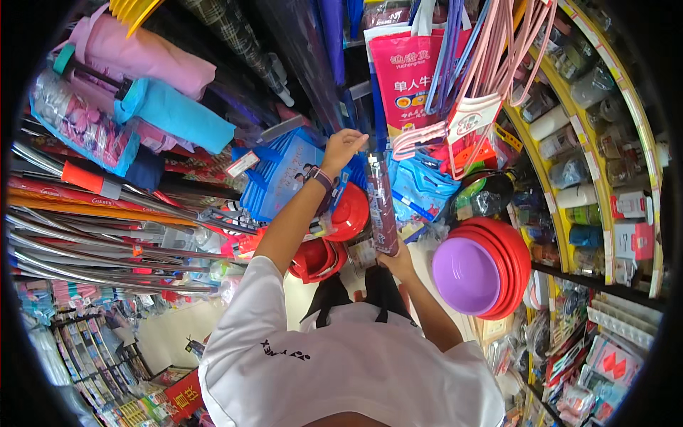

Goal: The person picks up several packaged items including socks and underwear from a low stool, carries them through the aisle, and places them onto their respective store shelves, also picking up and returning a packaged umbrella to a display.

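Note:
My right hand point(396, 261) grips the lower end of a maroon, patterned cylindrical packet point(382, 205), possibly a folded umbrella, which stands nearly upright in the picture. Above and left of its dark top end is my left hand point(349, 145), with a dark watch on the wrist. The left fingertips are bent near one another beside dark hanging goods; whether they pinch something is unclear. Blue printed bags point(283, 179) hang left of the packet, and light blue bags point(421, 184) lie right of it. A pink-red printed bag point(403, 80) hangs above.
Nested red basins with a purple basin point(465, 275) are at right, and red plastic basins point(347, 213) near my left forearm. Pink hangers point(480, 80) hang above. Metal poles point(106, 240) and wrapped umbrellas point(176, 115) crowd the left; yellow shelves point(565, 160) with goods curve along the right.

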Demonstrator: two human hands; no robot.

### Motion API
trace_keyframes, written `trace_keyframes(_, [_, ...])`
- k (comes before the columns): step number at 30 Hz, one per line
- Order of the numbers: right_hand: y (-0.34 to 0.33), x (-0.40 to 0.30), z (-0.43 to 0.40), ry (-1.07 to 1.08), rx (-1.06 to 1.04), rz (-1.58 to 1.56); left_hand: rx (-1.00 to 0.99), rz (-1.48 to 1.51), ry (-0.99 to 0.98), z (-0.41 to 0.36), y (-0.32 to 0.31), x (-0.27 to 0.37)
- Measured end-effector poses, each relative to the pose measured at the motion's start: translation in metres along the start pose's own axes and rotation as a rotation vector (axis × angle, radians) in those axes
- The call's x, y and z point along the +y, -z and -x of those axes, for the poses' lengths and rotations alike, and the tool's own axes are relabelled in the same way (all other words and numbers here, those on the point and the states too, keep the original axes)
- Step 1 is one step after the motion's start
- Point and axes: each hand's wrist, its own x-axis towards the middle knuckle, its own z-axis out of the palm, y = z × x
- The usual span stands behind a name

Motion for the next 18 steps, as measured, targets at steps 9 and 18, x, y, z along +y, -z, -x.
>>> trace_keyframes(9, [0.020,-0.003,-0.055,-0.030,-0.008,0.123,0.292,-0.121,-0.024,-0.057,-0.019,-0.008])
trace_keyframes(18, [0.022,-0.030,-0.089,-0.062,0.026,0.139,0.452,-0.040,-0.062,-0.090,-0.023,-0.009])
